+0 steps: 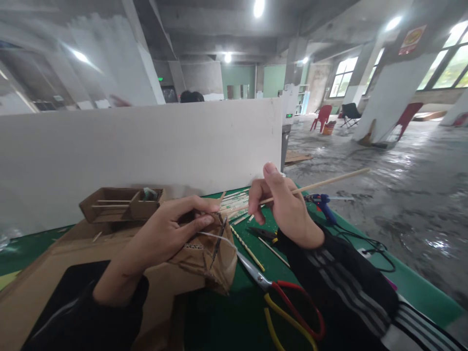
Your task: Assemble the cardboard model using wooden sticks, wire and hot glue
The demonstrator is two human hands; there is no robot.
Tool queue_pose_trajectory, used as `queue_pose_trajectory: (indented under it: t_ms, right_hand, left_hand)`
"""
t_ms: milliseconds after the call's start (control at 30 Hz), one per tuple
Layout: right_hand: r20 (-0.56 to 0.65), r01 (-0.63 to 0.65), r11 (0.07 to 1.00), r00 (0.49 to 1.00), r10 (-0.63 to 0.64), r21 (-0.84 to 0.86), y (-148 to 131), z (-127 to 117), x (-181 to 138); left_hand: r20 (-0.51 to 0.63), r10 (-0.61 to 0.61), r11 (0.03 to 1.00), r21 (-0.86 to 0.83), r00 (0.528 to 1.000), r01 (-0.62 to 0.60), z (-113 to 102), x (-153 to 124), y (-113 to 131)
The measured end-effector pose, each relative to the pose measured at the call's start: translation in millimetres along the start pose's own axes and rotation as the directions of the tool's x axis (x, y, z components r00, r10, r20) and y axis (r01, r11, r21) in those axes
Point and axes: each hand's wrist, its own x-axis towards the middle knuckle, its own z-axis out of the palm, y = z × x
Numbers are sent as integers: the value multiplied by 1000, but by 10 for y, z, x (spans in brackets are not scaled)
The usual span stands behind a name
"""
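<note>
My left hand (pixel 183 226) is closed on the upper edge of a small folded cardboard box (pixel 223 258), thumb and forefinger pinching near its corner. A thin white string (pixel 219 238) runs from beside those fingers across the cardboard. My right hand (pixel 283 204) has its thumb raised and its fingers curled around a thin wooden stick (pixel 334 180). One end of the stick points up to the right; the other reaches the left fingertips at the box's edge. Scissors (pixel 260 279) with red handles lie below, beside a twisted yellowish stick (pixel 252 253).
Black-jawed pliers (pixel 261 234) and loose sticks (pixel 234 200) lie on the green tabletop (pixel 219 317). A blue glue gun (pixel 323 207) with a cable is at right. A divided cardboard box (pixel 122 204) stands at left before a white panel (pixel 183 146). Yellow handles (pixel 288 321) are at the front.
</note>
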Motion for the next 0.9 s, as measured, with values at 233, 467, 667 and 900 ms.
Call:
queue_pose_trajectory:
  t_ms: [233,467,667,900]
  right_hand:
    - [-3,-4,1000,1000,4,5,1,-5,12]
    - [10,-1,1000,1000,1,24,30,-14,17]
    - [35,-7,1000,999,6,26,56,-6,19]
    - [33,20,1000,999,-20,4,73,-13,15]
  left_hand:
    - [-9,-2,999,32,1000,2,-4,-2,0]
    - [-1,1,1000,5,1000,-1,2,-5,-12]
    - [-7,0,1000,0,1000,0,-9,-12,-35]
    - [-7,-7,1000,-2,1000,7,-7,-2,-15]
